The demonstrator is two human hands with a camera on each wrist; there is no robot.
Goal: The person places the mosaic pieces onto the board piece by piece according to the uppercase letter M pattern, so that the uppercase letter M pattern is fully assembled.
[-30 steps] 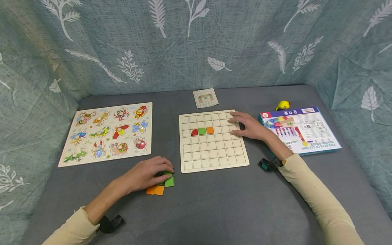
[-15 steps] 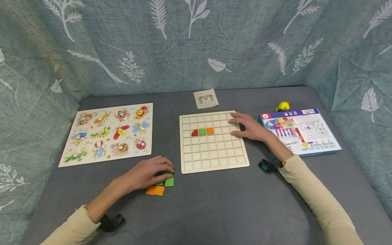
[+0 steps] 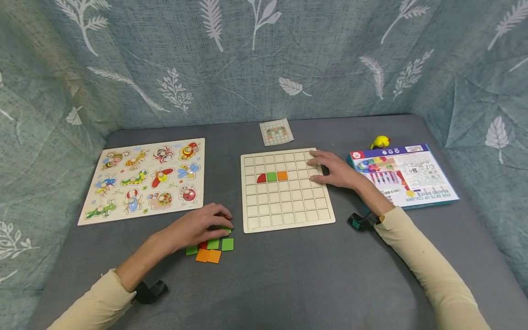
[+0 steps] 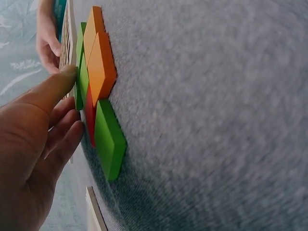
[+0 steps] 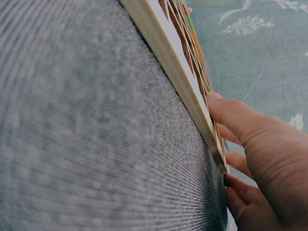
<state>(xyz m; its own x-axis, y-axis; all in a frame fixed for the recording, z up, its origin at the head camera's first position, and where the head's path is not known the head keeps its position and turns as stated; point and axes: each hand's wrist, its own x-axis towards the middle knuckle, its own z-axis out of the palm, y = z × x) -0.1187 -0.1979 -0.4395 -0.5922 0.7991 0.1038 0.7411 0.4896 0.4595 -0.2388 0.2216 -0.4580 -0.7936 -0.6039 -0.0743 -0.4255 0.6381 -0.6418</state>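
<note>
In the head view, my left hand (image 3: 198, 228) is over a small cluster of square tiles. Its thumb and fingertips sit at opposite edges of a green tile (image 4: 79, 91). Around it lie other green tiles (image 3: 228, 244), orange tiles (image 3: 208, 255) and a partly covered red piece (image 4: 90, 115). The wooden grid board (image 3: 286, 211) lies in the middle, bearing a red quarter-round piece (image 3: 261, 178), a green square (image 3: 272, 176) and an orange square (image 3: 282, 175) in one row. My right hand (image 3: 336, 170) rests with spread, relaxed fingers at the board's upper right edge.
A small pattern card (image 3: 276, 132) lies behind the board. To the left is an insect puzzle board (image 3: 142, 181). On the right are a boxed set (image 3: 406, 176) and a yellow toy (image 3: 381, 141). A leaf-print curtain (image 3: 264, 59) hangs behind the table.
My left hand has drawn slightly back and up, uncovering more of the red piece and green tiles beneath it. The right hand stays at the board's edge.
</note>
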